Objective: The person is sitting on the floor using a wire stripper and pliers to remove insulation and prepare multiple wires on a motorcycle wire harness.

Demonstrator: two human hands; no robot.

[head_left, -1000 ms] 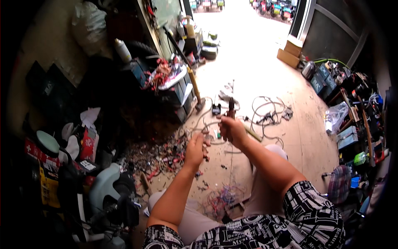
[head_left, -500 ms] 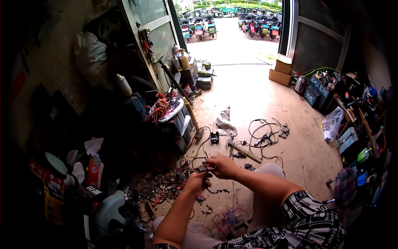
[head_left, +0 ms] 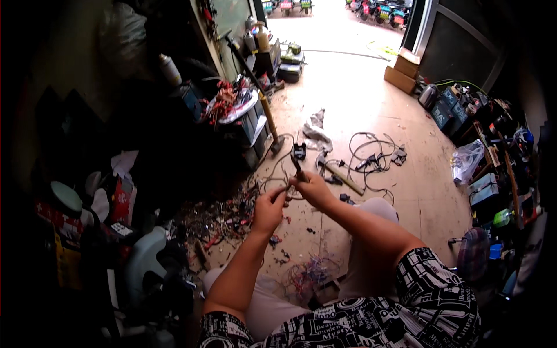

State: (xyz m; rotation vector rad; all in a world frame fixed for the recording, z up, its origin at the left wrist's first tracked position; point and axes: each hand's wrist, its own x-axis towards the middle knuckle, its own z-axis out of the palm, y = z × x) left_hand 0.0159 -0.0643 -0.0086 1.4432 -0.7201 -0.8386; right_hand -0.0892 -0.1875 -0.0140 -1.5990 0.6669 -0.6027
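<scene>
My right hand (head_left: 310, 189) is closed round a slim dark tool (head_left: 298, 167), its narrow end pointing away from me; its exact kind is too small to tell. Just to the left, my left hand (head_left: 269, 210) pinches with thumb and fingers, its tips almost touching the right hand. Whatever lies between those fingertips is too small to make out. A dark cable (head_left: 268, 181) curves along the floor near them. Beyond the hands a small black plastic part (head_left: 299, 151) lies on the tiles, with a hammer (head_left: 343, 177) to its right.
Scrap bits and cut wires (head_left: 223, 223) litter the floor at left; a tangle of thin coloured wires (head_left: 313, 275) lies between my legs. Coiled black cable (head_left: 371, 159) spreads at right. A sledgehammer (head_left: 270, 122) leans by the left-hand clutter. Batteries (head_left: 444, 113) line the right side.
The view has tipped downward. Earlier both hands met around a small dark piece; now the slim dark tool sticks up from my right hand, and my left hand pinches lower beside it.
</scene>
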